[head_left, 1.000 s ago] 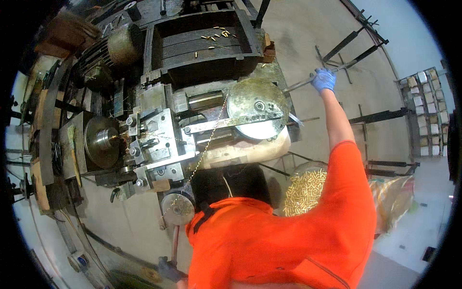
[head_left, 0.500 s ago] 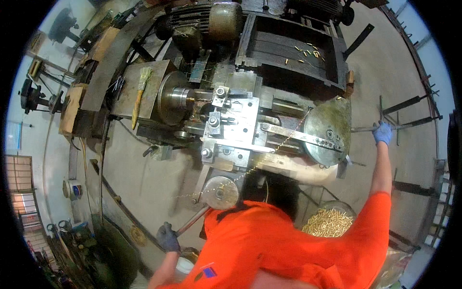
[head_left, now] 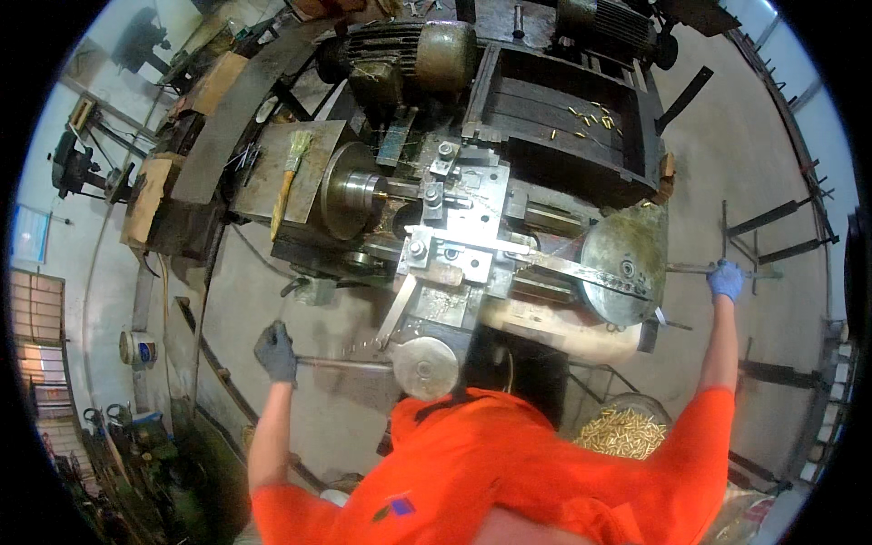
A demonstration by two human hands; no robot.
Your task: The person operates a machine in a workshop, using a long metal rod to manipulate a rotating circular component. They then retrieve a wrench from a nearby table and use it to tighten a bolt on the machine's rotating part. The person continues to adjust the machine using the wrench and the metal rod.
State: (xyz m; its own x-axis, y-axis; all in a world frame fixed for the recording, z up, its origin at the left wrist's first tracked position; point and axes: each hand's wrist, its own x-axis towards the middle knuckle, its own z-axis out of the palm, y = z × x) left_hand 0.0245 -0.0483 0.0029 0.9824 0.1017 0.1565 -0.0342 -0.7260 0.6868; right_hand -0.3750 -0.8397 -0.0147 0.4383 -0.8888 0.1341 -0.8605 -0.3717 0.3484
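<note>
My left hand [head_left: 275,352], in a dark grey glove, is closed round the outer end of a metal lever [head_left: 345,364]. That lever runs to a round metal disc [head_left: 425,367] at the near end of a lathe's slide [head_left: 468,222]. Far to the right, my right hand [head_left: 726,280], in a blue-grey glove, grips a spoked handle [head_left: 754,273] beside a larger green-grey disc [head_left: 625,265]. A flat perforated link [head_left: 581,269] joins this disc to the slide. Left of the slide sits the lathe's round spindle head [head_left: 350,193].
A wooden-handled brush [head_left: 289,186] lies on the machine's left housing. Behind the slide, a dark metal tray [head_left: 563,150] holds several small brass pieces. A bowl [head_left: 661,409] heaped with brass pieces stands near my right arm. Electric motors [head_left: 445,50] are at the back.
My left hand has swung the lever forward, away from my body. The long curled metal shaving across the slide no longer shows there. My right hand keeps its grip, and the view has shifted slightly.
</note>
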